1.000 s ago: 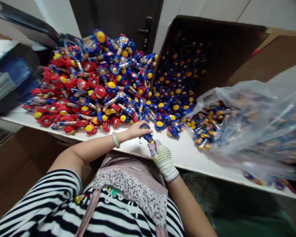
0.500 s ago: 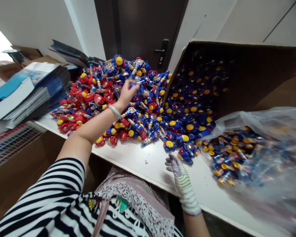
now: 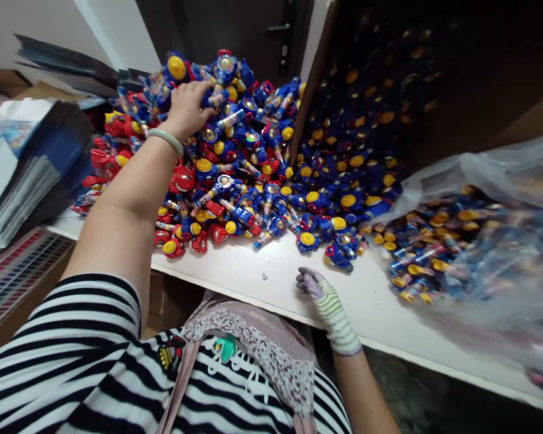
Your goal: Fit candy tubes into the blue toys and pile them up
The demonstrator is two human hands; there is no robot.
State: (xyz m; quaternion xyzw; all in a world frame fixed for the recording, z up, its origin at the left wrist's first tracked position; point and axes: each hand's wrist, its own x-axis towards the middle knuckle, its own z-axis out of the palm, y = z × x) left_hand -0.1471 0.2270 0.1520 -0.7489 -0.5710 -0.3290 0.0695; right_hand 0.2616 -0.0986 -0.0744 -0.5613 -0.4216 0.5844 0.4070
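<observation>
Left hand: the bare left hand [image 3: 190, 108], a pale green bangle [image 3: 165, 138] at its wrist, lies palm down over the heap's upper part, fingers spread; fingertips sink among the toys, so whether they grip one cannot be told.
Right hand: the right hand [image 3: 319, 290], in a striped glove [image 3: 337, 319], hangs near the table's front edge, fingers loosely bent and parted, with nothing seen in them; its palm is partly hidden.
Toy heap: blue and red plastic toys [image 3: 253, 193] with yellow discs and clear tubes lie heaped under and around the left hand; the forearm covers part.
Tube wraps: printed, too small to read.
Shirt lettering: white script [image 3: 239, 364] beside a green patch [image 3: 226, 348], partly under the apron [image 3: 262, 328], illegible.
Carton: the carton [image 3: 308, 99] right of the heap holds more blue toys; its interior is dark, its top cut off.
Plastic bag: the cloudy bag [image 3: 470, 166] holds yellow-ended tubes [image 3: 416, 271]; its right side is blurred and cut off.
Booklets: stacked booklets [image 3: 22, 187] at far left, print unreadable.
</observation>
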